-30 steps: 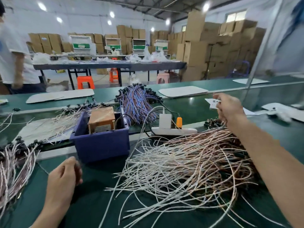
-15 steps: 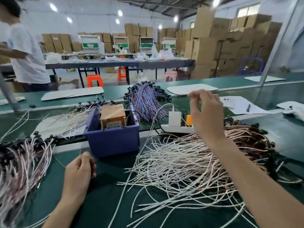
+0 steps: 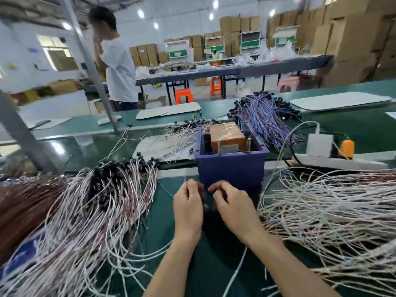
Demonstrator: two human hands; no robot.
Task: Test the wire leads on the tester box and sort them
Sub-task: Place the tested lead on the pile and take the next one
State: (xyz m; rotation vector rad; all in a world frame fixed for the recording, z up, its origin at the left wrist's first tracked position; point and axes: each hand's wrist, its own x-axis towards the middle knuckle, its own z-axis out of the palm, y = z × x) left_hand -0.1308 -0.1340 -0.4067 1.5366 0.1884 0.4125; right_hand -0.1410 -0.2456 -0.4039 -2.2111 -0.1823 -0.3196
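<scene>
The tester box (image 3: 227,137), orange-brown, sits inside a blue bin (image 3: 231,171) at the middle of the green bench. My left hand (image 3: 188,211) and my right hand (image 3: 232,207) meet just in front of the bin, fingers curled, fingertips almost touching. Between them they pinch a wire lead (image 3: 201,188), whose dark end shows only as a blur; the rest is hidden. A big pile of white-pink leads with black ends (image 3: 96,211) lies to the left. Another loose pile of leads (image 3: 332,213) lies to the right.
Blue-purple leads (image 3: 265,118) lie behind the bin, a thinner spread of leads (image 3: 171,141) to its back left. A white power strip (image 3: 334,161) with an orange plug (image 3: 347,147) lies at the right. A metal post (image 3: 94,67) and a person in white (image 3: 120,69) stand beyond.
My right hand left the right pile and came down to my left hand in front of the blue bin. My left hand moved up toward the bin. The view swung left.
</scene>
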